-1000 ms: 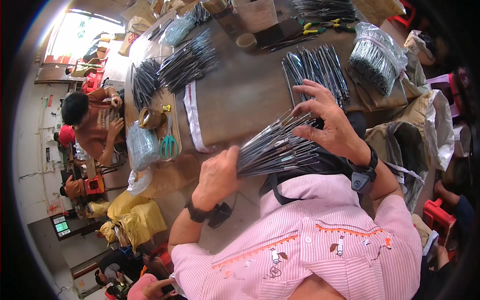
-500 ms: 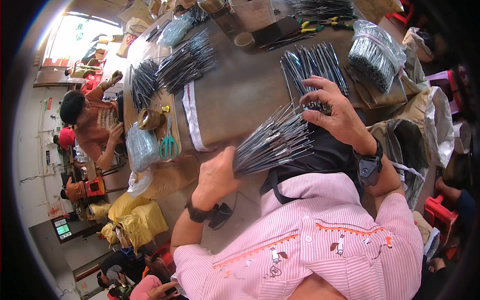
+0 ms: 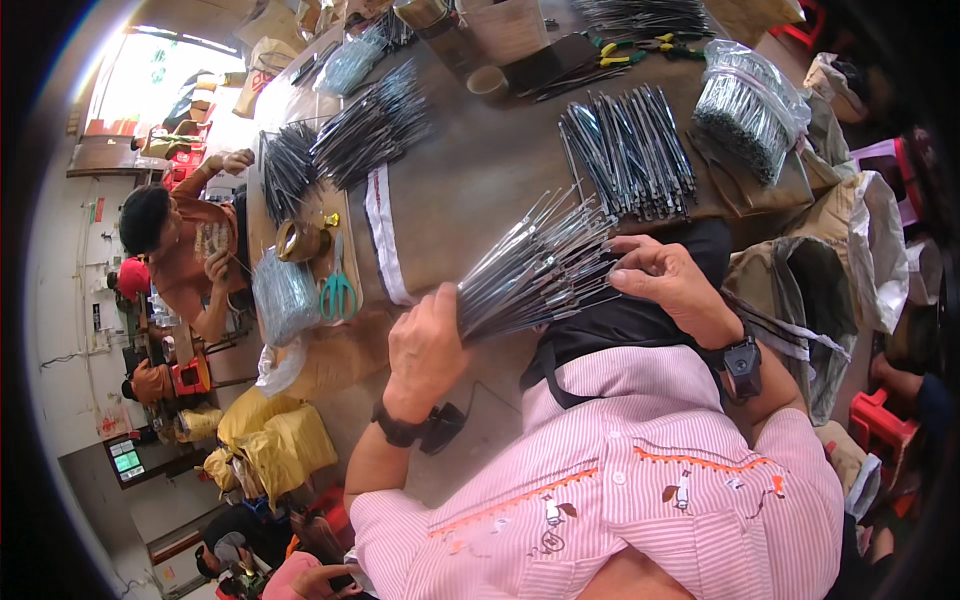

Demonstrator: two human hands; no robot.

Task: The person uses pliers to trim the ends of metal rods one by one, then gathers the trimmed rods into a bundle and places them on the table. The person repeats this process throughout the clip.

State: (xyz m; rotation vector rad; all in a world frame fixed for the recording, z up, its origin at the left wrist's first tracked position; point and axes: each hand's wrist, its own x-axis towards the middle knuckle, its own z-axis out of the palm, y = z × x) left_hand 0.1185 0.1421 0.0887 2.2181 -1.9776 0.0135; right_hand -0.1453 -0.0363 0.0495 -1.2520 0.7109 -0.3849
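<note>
My left hand (image 3: 428, 343) grips the near end of a fanned bundle of thin grey metal rods (image 3: 535, 268), held just above the brown table (image 3: 480, 170). My right hand (image 3: 672, 283) rests its fingers against the far right side of the same bundle, fingertips among the rods. A black watch sits on each wrist. A row of dark rods (image 3: 628, 150) lies on the table just beyond the bundle.
More rod piles (image 3: 370, 125) lie at the table's left, with a clear bag of rods (image 3: 745, 110) at right. Teal scissors (image 3: 338, 292), a tape roll (image 3: 300, 240) and a plastic bag (image 3: 280, 295) sit near the left edge. Another person (image 3: 185, 250) sits beyond it.
The bundle has swung up and right, spreading wider. My right hand has slid from over the rods' middle toward their right side, closer to my body.
</note>
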